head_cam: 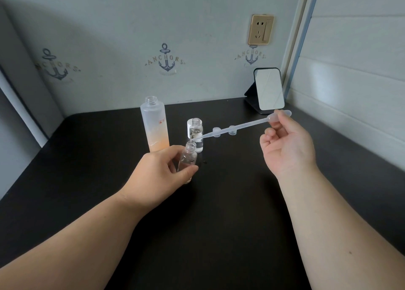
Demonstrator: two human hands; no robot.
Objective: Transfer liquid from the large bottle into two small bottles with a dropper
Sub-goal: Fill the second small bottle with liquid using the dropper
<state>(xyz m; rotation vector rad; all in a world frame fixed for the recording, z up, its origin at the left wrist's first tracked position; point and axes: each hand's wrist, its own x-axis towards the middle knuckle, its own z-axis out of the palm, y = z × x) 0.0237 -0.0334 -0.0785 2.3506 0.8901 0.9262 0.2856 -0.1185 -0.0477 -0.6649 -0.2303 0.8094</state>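
Holding a small clear glass bottle tilted above the black surface, the left hand has its grip curled round the bottle's body, thumb in front. The right hand pinches the bulb of a long translucent plastic dropper, whose tip reaches to just above the held bottle's open mouth. Behind it stands a second small clear bottle, upright and uncapped, with a white cap just beside it. The tall frosted bottle with peach-tinted base stands open to the left. A small standing mirror leans near the wall.
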